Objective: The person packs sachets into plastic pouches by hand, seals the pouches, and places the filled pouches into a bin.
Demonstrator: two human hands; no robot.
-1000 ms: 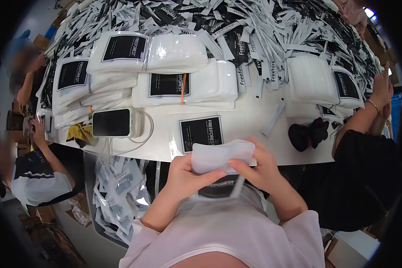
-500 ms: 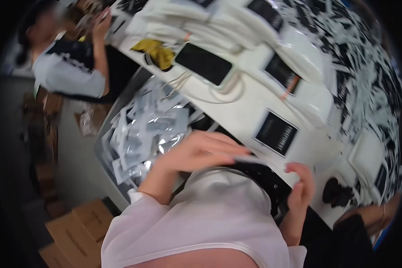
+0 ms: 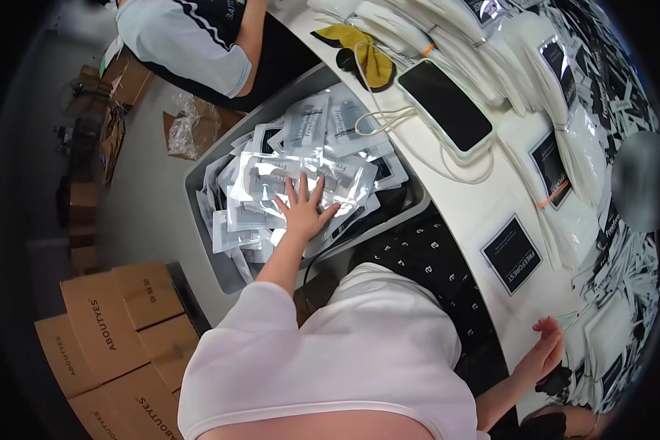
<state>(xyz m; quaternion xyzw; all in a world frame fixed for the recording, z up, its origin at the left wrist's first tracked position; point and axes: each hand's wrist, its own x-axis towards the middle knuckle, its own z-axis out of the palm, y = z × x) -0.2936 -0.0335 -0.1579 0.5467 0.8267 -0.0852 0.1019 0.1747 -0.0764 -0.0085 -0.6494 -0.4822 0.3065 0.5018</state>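
My left hand (image 3: 301,211) lies with spread fingers on a heap of clear-fronted, printed plastic packets (image 3: 330,176). The packets fill a grey plastic bin (image 3: 231,284) beside my lap. Over the front edge of the white table (image 3: 447,192), my right hand (image 3: 543,353) hovers with its fingers loosely bent; I see nothing in it. Farther up the table from that hand, a black square card printed FREEFOREST (image 3: 512,254) lies flat.
A phone in a pale case (image 3: 447,106) lies with a cable near a yellow cloth (image 3: 363,51). Stacks of white packets (image 3: 462,55) and loose printed strips (image 3: 631,293) cover the far side. Cardboard boxes (image 3: 114,323) stand at lower left. Another person's sleeve (image 3: 191,51) is beyond the bin.
The hands were close together over my lap, with a thin pale thing between them. My left hand has moved out to the bin; my right hand has drawn away to the right. The view has shifted.
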